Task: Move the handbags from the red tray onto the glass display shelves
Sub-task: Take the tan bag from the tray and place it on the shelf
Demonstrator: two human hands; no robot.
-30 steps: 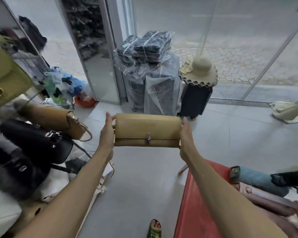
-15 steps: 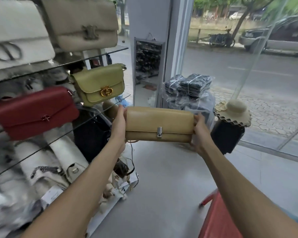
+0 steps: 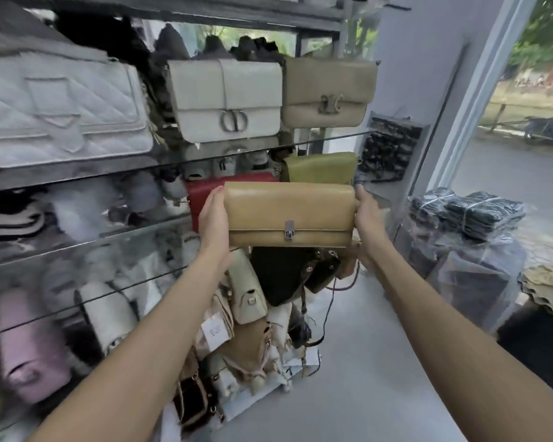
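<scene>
I hold a tan rectangular handbag (image 3: 289, 213) with a small silver clasp level in front of me. My left hand (image 3: 214, 218) grips its left end and my right hand (image 3: 368, 215) grips its right end. The bag hangs in the air just in front of the glass display shelves (image 3: 115, 173). Directly behind it on a middle shelf stand a red handbag (image 3: 205, 194) and an olive-green handbag (image 3: 323, 169). The red tray is out of view.
The upper shelf carries a white quilted bag (image 3: 61, 106), a cream bag (image 3: 227, 100) and a beige bag (image 3: 329, 90). More bags fill the lower shelves and lie heaped on the floor (image 3: 253, 339). Plastic-wrapped bundles (image 3: 466, 247) stand at the right by the window.
My view has swung left and up toward the shelves. The tan handbag, gripped by both hands throughout, has risen and come in front of the red and green bags.
</scene>
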